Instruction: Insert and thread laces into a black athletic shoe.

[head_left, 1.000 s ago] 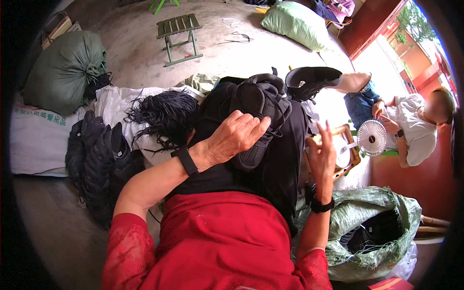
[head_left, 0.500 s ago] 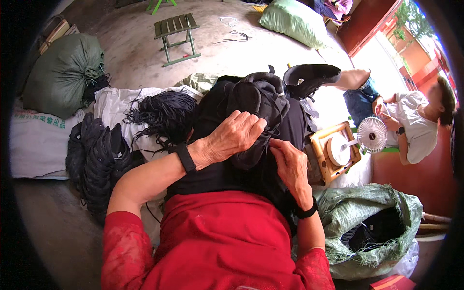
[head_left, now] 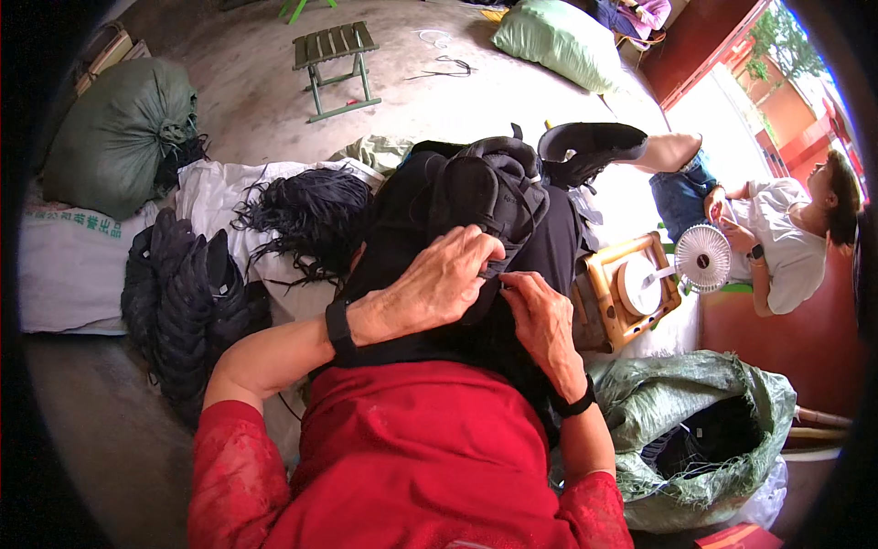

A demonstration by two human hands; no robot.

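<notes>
A black shoe (head_left: 498,188) rests on my black-trousered lap, its opening away from me. My left hand (head_left: 437,276) is closed over its near part, fingers pinched. Just to the right, my right hand (head_left: 541,316) pinches thumb and fingers together by the shoe's near right edge. What either pinch holds is too dark and small to make out. Left of my lap lies a heap of loose black laces (head_left: 315,215) on white sacking (head_left: 212,194). Nested black shoes (head_left: 187,306) stand farther left.
A stuffed green sack (head_left: 123,137) sits at far left. An open green sack (head_left: 663,393) holds black items at lower right. A white fan (head_left: 702,258) stands on a bamboo stool (head_left: 599,274); beside it sits a person (head_left: 782,220). A folding stool (head_left: 335,53) stands ahead.
My left hand has come down toward me, from above the shoe to its near part. My right hand has shifted slightly left, its fingertips now pinched together.
</notes>
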